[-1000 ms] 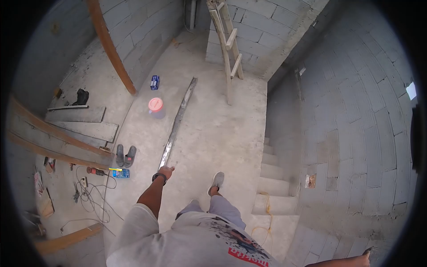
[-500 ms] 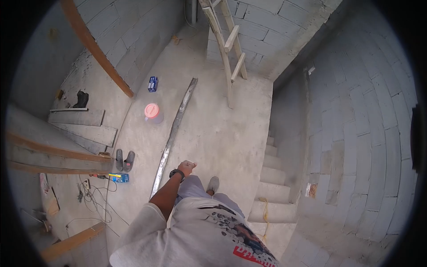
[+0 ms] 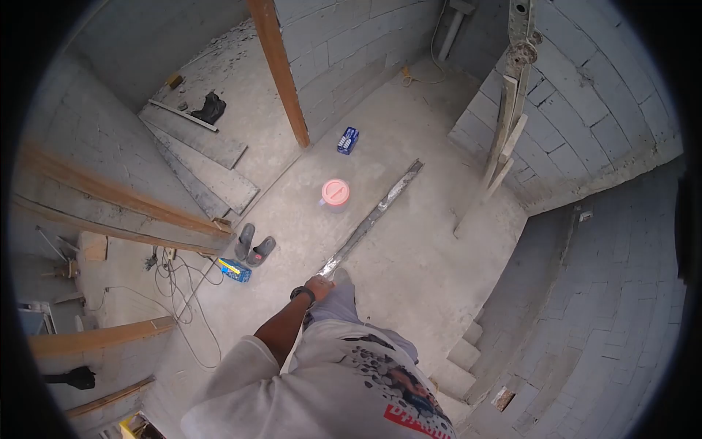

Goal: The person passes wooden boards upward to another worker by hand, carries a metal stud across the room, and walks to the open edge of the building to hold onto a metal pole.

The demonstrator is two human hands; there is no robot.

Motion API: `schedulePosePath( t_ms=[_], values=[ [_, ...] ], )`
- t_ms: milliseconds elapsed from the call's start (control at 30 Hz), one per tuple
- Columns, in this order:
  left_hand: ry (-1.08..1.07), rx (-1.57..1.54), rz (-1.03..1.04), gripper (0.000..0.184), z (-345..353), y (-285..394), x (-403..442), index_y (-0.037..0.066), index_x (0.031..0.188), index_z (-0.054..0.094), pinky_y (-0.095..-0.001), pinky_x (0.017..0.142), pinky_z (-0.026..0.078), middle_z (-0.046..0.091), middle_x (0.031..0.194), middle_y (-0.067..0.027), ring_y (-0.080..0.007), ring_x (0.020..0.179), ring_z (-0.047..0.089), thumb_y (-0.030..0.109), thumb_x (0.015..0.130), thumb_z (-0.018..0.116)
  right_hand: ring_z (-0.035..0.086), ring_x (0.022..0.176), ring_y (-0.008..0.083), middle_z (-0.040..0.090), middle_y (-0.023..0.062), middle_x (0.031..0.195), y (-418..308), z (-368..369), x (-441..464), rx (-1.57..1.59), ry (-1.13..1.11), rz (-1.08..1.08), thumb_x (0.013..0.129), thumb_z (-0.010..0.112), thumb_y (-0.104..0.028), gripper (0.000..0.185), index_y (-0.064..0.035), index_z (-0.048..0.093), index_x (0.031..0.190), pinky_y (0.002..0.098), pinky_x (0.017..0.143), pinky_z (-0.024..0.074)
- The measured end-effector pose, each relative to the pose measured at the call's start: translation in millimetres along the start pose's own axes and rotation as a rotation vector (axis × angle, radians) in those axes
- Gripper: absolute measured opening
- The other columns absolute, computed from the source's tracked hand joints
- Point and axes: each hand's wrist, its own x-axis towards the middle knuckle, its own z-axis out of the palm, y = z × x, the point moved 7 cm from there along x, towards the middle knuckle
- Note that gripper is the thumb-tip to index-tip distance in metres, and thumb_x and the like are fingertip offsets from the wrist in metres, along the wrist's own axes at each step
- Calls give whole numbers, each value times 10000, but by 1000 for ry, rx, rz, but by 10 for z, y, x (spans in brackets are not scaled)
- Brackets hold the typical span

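Note:
My left hand (image 3: 319, 286), with a dark watch on its wrist, hangs in front of my thigh with its fingers curled closed. What it holds, if anything, is too small to make out. From above, the hand overlaps the near end of a long, grey metal-looking bar (image 3: 374, 214) lying on the concrete floor; I cannot see them touching. Left of the bar stands a clear jug with a pink lid (image 3: 336, 192). A blue box (image 3: 348, 140) lies farther off. My right hand is out of view.
Grey slippers (image 3: 254, 246) and a blue-and-yellow box (image 3: 235, 270) lie left, near tangled cables (image 3: 175, 293). Boards (image 3: 201, 150) and a dark boot (image 3: 210, 109) are beyond the doorway. A wooden ladder (image 3: 504, 139) leans ahead right; concrete steps (image 3: 463, 354) descend at right.
My view has turned left, so the jug, bar and slippers appear farther right. My body has stepped or turned toward the bar, and my left hand now appears over its near end.

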Motion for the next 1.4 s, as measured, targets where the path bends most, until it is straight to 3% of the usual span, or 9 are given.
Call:
schedulePosePath(
  t_ms=[233,467,633,733,833,900,1033,1233,1400],
  values=[
    [289,-73,-167,537,-2256,-845,444,23,1035,638,-397,909,471,670,1018,-192,-305,981,635,507,802,655,463,1176,460,335,235,1407,2238,3065,-1030,-664,-587,640,883,570,-489,756,-131,243,1464,597,892,439],
    [536,-736,-158,399,-3016,-1486,622,37,826,650,-365,799,496,666,785,-102,-223,752,623,433,807,698,575,1031,304,512,159,1215,1438,6614,-5043,-1013,-1557,-120,902,572,-467,572,-84,436,1304,468,751,534],
    [503,-752,-505,495,-2597,-2148,675,27,944,662,-374,835,495,682,923,-151,-271,923,645,486,766,712,633,862,257,596,128,1049,994,8263,-6703,-1002,-1639,-313,908,572,-401,469,-68,491,1228,399,621,550],
    [96,-127,-521,643,-2320,-2565,864,-3,1111,637,-436,994,406,578,1195,-262,-371,1161,531,561,918,396,633,803,247,606,127,986,1163,9103,-7486,-1098,-1556,-275,919,561,-382,420,-60,515,1184,435,616,569],
    [44,-53,-419,543,-2777,-2389,773,-22,1058,648,-412,848,503,643,1083,-230,-307,972,649,481,908,508,625,795,270,597,140,994,1559,9525,-8407,-1404,-1598,-285,918,569,-406,435,-60,516,1176,471,668,561],
    [591,-1070,-762,426,-3284,-2315,550,-21,1011,636,-350,682,537,678,951,-153,-215,765,677,378,860,645,628,782,263,600,139,973,1775,9568,-9404,-1494,-1798,-497,913,576,-383,413,-55,518,1157,471,672,553],
    [979,-1581,-618,346,-3995,-2283,892,-1,938,631,-292,599,517,683,856,-80,-146,695,649,313,822,718,636,798,238,612,114,962,2220,9136,-11354,-1506,-2117,-597,897,596,-384,417,-48,521,1132,413,687,542],
    [741,-1473,-639,378,-4338,-2571,2119,36,1076,614,-298,646,501,663,955,-78,-158,784,643,324,841,682,630,904,236,620,138,1054,3029,7985,-12977,-1618,-2380,-225,929,559,-423,491,-23,496,1207,372,755,530],
    [404,-1083,-604,569,-4982,-3264,3416,20,1113,605,-387,883,488,672,1061,-161,-297,1034,634,487,792,667,621,941,257,610,147,1080,4627,7800,-13078,-1838,-2041,163,946,522,-446,517,-18,482,1234,382,797,518]
  ],
)
